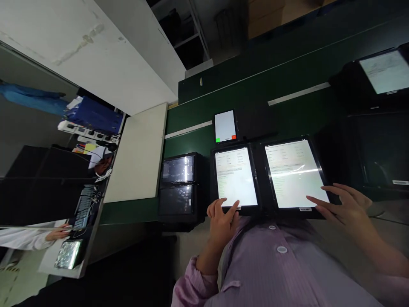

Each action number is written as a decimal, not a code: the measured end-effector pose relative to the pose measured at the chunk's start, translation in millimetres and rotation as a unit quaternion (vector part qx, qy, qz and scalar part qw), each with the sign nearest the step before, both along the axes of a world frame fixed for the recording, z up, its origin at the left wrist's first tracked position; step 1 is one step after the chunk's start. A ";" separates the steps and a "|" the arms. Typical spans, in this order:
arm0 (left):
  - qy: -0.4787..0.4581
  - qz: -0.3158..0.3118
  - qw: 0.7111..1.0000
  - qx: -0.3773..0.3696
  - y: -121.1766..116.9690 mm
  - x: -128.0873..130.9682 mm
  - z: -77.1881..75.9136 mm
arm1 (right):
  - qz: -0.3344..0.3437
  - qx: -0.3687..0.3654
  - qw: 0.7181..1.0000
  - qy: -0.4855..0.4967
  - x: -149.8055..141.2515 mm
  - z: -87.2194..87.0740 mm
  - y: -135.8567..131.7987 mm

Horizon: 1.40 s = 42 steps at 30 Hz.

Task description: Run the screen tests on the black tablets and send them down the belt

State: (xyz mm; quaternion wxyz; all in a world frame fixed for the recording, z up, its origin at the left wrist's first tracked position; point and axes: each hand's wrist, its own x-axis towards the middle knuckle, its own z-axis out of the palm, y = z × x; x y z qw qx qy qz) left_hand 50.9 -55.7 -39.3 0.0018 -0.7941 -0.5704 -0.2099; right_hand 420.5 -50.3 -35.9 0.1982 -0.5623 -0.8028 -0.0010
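In the head view, two lit tablets lie side by side at the near edge of the green table (287, 81). The left hand (222, 221), fingers loosely curled, touches the left tablet (235, 175) with its forefinger; the right hand (343, 207), fingers spread apart, touches the right tablet (295, 172).

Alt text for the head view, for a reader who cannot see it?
A person in a lilac coat taps two lit tablets side by side on a green bench: left hand on the left tablet, right hand on the right tablet. A smaller lit device lies behind.
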 end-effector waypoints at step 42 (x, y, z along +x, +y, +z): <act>-0.010 0.025 0.999 -0.019 15.2 -6.0 -10.9 | -0.024 0.068 0.997 -0.034 -26.3 19.1 17.3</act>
